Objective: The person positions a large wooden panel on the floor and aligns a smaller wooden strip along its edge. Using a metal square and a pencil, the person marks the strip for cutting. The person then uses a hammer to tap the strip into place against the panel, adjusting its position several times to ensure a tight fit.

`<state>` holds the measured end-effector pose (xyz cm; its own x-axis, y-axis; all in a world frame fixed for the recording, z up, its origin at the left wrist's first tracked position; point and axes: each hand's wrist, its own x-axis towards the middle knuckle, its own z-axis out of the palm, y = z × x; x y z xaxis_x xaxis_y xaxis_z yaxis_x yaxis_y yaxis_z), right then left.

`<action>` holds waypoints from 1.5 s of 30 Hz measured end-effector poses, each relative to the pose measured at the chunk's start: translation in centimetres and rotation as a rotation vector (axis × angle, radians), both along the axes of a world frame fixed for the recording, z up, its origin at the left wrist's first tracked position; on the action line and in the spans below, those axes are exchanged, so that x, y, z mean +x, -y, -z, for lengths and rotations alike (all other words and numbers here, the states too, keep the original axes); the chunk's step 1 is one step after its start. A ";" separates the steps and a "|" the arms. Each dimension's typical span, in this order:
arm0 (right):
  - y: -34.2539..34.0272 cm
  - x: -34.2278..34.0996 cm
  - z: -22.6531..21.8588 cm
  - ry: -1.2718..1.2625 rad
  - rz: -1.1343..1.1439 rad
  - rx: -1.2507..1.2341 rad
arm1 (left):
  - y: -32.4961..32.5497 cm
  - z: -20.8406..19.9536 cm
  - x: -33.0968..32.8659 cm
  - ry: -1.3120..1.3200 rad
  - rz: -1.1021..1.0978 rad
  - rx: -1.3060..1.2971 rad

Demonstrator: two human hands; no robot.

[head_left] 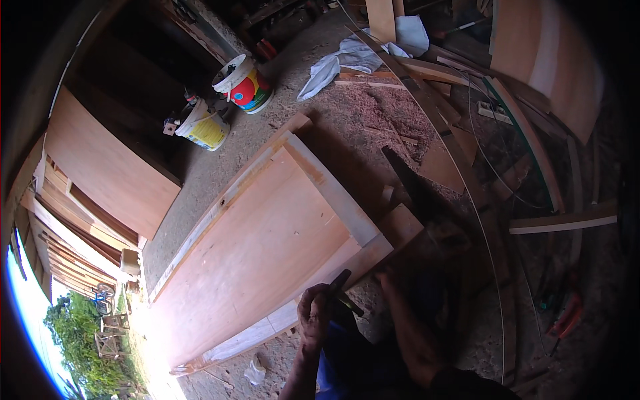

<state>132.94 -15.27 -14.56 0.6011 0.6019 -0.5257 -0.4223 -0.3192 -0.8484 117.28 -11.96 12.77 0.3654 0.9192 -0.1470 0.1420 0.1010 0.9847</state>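
A large wooden panel (260, 227) with a raised frame along its edges lies in front of me, like a door. My left hand (315, 317) is closed at its near edge, around what looks like a hammer (339, 283) with a dark upper part. A yellowish-green length shows beside the fist. In deep shadow, my right hand (385, 279) is close to the panel's near right corner; its fingers and anything in them are too dark to make out. Beyond that corner sits a wooden block (404, 227), with a dark, tapering saw-like blade (405, 175) farther off.
Two paint buckets (248, 90) (205, 128) stand at the far left. Pale cloth (347, 59) and wood shavings (387, 117) lie beyond the panel. Curved strips (527, 143) and a power strip (493, 112) are at right. A plywood sheet (110, 163) leans at left.
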 end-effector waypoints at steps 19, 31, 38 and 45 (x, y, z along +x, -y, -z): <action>-1.5 -0.1 -1.2 -0.212 0.201 0.198 | 1.6 1.5 2.9 -0.418 0.025 0.583; 4.6 -0.8 -13.3 0.285 -0.322 0.084 | -2.7 7.1 10.5 -0.088 -0.146 -0.251; 1.2 -0.1 -0.6 0.192 0.105 -0.073 | 0.5 22.4 3.9 0.574 -0.866 -1.207; -0.7 3.0 2.4 0.179 0.093 -0.434 | 0.3 26.7 3.2 0.659 -1.124 -1.103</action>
